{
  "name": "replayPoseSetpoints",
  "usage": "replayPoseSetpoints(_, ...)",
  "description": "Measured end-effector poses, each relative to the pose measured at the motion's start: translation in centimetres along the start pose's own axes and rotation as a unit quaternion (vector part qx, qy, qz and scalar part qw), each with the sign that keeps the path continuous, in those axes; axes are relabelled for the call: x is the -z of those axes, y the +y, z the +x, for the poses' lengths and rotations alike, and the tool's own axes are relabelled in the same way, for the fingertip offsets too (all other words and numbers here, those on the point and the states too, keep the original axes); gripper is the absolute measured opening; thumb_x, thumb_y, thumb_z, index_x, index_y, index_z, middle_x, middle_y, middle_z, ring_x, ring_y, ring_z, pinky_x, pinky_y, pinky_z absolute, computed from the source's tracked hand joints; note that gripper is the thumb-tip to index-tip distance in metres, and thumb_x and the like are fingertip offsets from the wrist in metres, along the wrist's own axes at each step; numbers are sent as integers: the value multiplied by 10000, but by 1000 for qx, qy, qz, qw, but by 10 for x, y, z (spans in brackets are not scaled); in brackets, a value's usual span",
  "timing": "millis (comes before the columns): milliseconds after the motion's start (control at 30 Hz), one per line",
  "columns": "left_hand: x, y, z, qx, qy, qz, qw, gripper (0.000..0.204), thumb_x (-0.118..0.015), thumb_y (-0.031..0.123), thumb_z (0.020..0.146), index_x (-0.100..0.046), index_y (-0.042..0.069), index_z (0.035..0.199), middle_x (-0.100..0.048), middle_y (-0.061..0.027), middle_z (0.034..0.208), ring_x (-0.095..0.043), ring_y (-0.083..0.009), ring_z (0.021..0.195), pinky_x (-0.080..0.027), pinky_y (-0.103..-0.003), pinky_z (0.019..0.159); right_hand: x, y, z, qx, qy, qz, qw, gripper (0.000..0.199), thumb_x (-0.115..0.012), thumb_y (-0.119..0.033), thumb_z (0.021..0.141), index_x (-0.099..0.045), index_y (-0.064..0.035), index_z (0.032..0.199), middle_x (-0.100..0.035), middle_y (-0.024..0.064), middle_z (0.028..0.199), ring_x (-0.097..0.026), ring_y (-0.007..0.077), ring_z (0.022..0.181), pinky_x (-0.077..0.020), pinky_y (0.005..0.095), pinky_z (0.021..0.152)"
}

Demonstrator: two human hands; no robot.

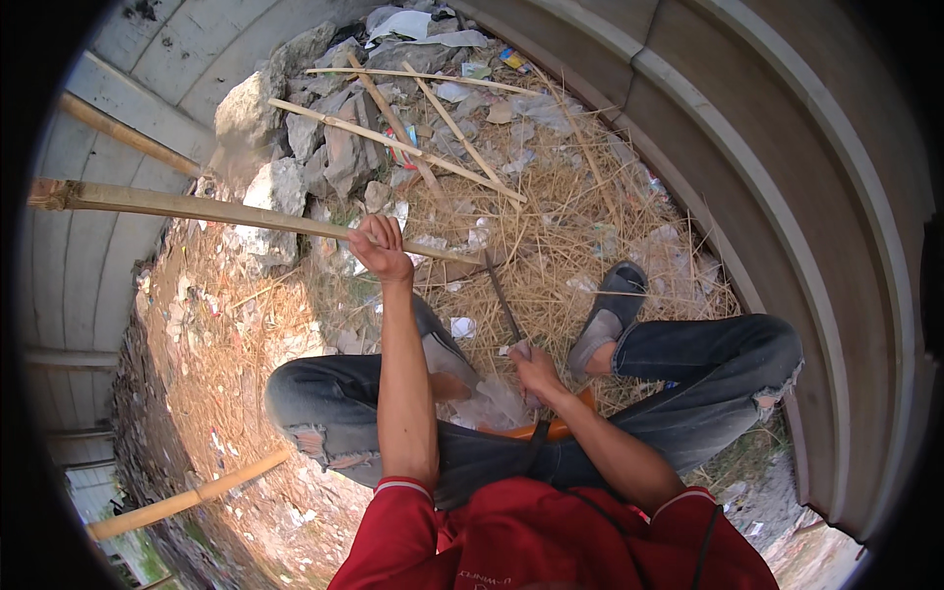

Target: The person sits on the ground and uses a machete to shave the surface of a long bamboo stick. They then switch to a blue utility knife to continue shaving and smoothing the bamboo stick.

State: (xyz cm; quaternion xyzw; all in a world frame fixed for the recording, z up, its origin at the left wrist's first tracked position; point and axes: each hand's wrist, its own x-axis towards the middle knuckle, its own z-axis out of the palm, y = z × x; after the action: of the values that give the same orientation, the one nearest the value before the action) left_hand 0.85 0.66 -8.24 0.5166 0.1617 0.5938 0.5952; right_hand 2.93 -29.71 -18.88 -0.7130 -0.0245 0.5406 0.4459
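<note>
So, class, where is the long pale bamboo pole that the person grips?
In the head view, the long pale bamboo pole runs from the left edge towards the centre, above the straw-strewn ground, beside grey rocks, gripped by the left hand.

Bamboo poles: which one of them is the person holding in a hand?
The long bamboo pole across the left side; the left hand grips it. The other poles lie untouched.

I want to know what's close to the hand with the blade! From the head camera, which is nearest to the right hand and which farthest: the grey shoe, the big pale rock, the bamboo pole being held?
1. Grey shoe, just to the right of the right hand.
2. Bamboo pole, up and left, gripped by the left hand.
3. Big pale rock, far up on the left, on the rubble pile.
</note>
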Motion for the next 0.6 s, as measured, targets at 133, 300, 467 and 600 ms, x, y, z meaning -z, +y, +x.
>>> replayPoseSetpoints(133, -2, 6, 0, -13, 22, 11, 1000, 653, -371, 652, 1012, -262, 164, 592, -231, 33, 539, -226, -88, 477, -193, -236, 455, 2, -3, 0, 19, -21, -17, 999, 436, -580, -362, 981, -575, 37, 806, -579, 131, 578, -590, 266, 467, -471, 394, 495)
replayPoseSetpoints(300, -25, 8, -1, -52, 202, 44, 977, 594, -429, 524, 1046, -208, 176, 619, -204, 46, 565, -219, -78, 496, -214, -237, 458, -7, -7, 0, 213, 103, -163, 958, 411, -572, -353, 998, -570, 43, 887, -638, 174, 736, -645, 363, 667, -509, 423, 635)
replayPoseSetpoints(467, -35, 7, -2, -78, 256, 81, 960, 581, -444, 467, 1056, -216, 168, 614, -221, 49, 538, -211, -78, 469, -205, -259, 449, -12, -94, -70, 296, 101, -68, 947, 421, -573, -362, 1006, -603, 58, 986, -666, 237, 839, -666, 416, 829, -500, 452, 731)
replayPoseSetpoints(600, -45, 0, 3, -90, 265, 109, 954, 605, -449, 446, 1053, -274, 130, 568, -264, 37, 508, -237, -87, 460, -201, -283, 459, -19, -68, -73, 317, 90, -35, 944, 418, -571, -381, 1012, -594, 17, 887, -586, 149, 711, -581, 267, 680, -456, 393, 654)
